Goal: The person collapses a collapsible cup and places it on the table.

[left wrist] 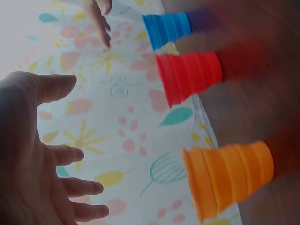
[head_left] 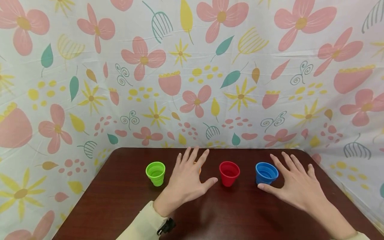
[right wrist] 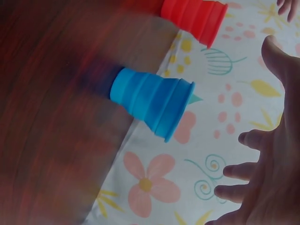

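Four ribbed cups stand upright in a row on the dark table: green [head_left: 156,176], orange [left wrist: 229,176], red [head_left: 229,176] and blue [head_left: 265,174]. My left hand [head_left: 189,178] hovers between the green and red cups, fingers spread, and hides most of the orange cup in the head view. My right hand [head_left: 300,186] is held just right of the blue cup, its thumb in front of that cup in the head view. Both hands hold nothing. In the right wrist view the blue cup [right wrist: 152,101] is apart from the right fingers.
A brown wooden table [head_left: 126,206] carries the cups. Behind it and along both sides hangs a white cloth [head_left: 186,130] with a flower and leaf print. A black strap piece [head_left: 166,227] sits at the left sleeve.
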Motion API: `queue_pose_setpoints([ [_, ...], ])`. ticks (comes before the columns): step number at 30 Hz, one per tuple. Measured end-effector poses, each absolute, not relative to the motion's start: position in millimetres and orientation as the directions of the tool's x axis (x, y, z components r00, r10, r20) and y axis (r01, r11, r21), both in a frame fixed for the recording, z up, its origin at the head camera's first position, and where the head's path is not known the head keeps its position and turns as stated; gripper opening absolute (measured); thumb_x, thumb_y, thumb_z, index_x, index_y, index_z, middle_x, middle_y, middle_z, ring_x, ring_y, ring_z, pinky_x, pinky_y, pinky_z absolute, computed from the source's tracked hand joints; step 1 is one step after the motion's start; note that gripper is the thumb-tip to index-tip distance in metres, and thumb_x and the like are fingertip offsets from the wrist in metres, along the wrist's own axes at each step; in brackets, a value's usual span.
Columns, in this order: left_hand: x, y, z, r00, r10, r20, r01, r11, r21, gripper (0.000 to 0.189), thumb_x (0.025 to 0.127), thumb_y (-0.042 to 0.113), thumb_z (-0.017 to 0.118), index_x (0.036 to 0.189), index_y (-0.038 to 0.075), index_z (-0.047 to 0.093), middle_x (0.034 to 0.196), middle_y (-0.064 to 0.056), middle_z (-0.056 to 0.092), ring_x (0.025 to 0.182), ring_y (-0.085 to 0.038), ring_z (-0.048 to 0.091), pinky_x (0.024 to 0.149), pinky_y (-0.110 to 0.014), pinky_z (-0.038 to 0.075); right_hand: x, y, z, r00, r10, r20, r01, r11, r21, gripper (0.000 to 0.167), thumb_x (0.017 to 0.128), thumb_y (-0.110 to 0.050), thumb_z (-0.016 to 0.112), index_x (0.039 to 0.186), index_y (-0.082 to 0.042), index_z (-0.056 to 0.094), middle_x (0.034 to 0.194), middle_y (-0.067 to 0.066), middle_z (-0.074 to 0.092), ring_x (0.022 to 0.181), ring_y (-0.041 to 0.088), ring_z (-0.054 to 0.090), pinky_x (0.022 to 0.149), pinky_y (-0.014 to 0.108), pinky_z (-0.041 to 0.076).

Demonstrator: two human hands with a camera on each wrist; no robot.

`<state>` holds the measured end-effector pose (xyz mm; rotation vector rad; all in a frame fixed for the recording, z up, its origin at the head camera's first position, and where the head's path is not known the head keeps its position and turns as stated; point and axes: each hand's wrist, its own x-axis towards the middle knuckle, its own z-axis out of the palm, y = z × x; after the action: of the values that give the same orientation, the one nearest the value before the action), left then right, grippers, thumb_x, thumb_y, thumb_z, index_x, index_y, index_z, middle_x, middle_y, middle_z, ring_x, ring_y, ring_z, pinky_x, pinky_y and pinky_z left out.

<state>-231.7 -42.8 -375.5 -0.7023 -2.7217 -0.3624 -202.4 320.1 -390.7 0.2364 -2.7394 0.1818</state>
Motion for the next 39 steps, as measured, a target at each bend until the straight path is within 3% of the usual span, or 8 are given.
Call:
queue_pose_setpoints([
  [6, -230, -24, -376, -0.813, 0.445, 0.375, 0.532, 0.830, 0.167, 0.092, 0.093, 0.073, 0.059, 0.168, 0.029, 0.030, 0.169, -0.009, 0.032, 0.156, -0.036, 0.025, 0.124, -0.058, 0.026, -203, 325, -393, -0.928, -0.137, 0.346, -0.188, 0.975, -0.117, 0.119, 0.077, -0.086, 0.068, 0.165, -0.014, 0.034, 0.159, 0.034, 0.032, 0.145, 0.055, 0.024, 0.106, 0.088, 0.007],
  [18, -223, 6, -376, -0.757, 0.504, 0.416, 0.617, 0.762, 0.199, 0.091, 0.089, 0.070, 0.065, 0.165, 0.027, 0.037, 0.156, -0.006, 0.050, 0.145, -0.029, 0.042, 0.117, -0.046, 0.041, -203, 334, -392, -0.952, -0.127, 0.279, -0.180, 0.968, -0.172, 0.122, 0.077, -0.083, 0.071, 0.169, -0.016, 0.025, 0.162, 0.034, 0.027, 0.144, 0.058, 0.024, 0.103, 0.086, 0.021],
  [24, -216, 18, -374, -0.773, 0.515, 0.371, 0.627, 0.711, 0.320, 0.092, 0.089, 0.071, 0.066, 0.166, 0.031, 0.034, 0.148, 0.001, 0.054, 0.134, -0.020, 0.049, 0.101, -0.040, 0.055, -204, 341, -390, -0.963, -0.128, 0.236, -0.170, 0.971, -0.168, 0.127, 0.074, -0.087, 0.070, 0.169, -0.017, 0.023, 0.163, 0.033, 0.027, 0.139, 0.060, 0.030, 0.088, 0.085, 0.039],
  [30, -209, 31, -375, -0.789, 0.545, 0.282, 0.609, 0.640, 0.467, 0.091, 0.089, 0.074, 0.064, 0.165, 0.036, 0.033, 0.149, 0.004, 0.055, 0.128, -0.018, 0.058, 0.100, -0.042, 0.056, -206, 344, -389, -0.970, -0.143, 0.198, -0.184, 0.960, -0.209, 0.132, 0.070, -0.086, 0.075, 0.170, -0.018, 0.022, 0.162, 0.032, 0.028, 0.136, 0.061, 0.035, 0.071, 0.081, 0.048],
  [35, -209, 44, -380, -0.776, 0.579, 0.251, 0.607, 0.578, 0.545, 0.089, 0.089, 0.072, 0.066, 0.164, 0.033, 0.038, 0.150, 0.007, 0.056, 0.130, -0.014, 0.058, 0.100, -0.039, 0.055, -210, 349, -390, -0.971, -0.165, 0.174, -0.209, 0.938, -0.276, 0.129, 0.072, -0.079, 0.080, 0.169, -0.015, 0.024, 0.158, 0.033, 0.034, 0.131, 0.060, 0.042, 0.070, 0.079, 0.049],
  [39, -211, 55, -386, -0.775, 0.586, 0.236, 0.586, 0.525, 0.617, 0.087, 0.089, 0.067, 0.071, 0.162, 0.029, 0.043, 0.149, 0.007, 0.057, 0.120, -0.005, 0.062, 0.094, -0.031, 0.057, -212, 355, -392, -0.965, -0.191, 0.180, -0.243, 0.911, -0.333, 0.124, 0.074, -0.071, 0.085, 0.168, -0.014, 0.027, 0.156, 0.033, 0.037, 0.130, 0.058, 0.046, 0.077, 0.079, 0.049],
])
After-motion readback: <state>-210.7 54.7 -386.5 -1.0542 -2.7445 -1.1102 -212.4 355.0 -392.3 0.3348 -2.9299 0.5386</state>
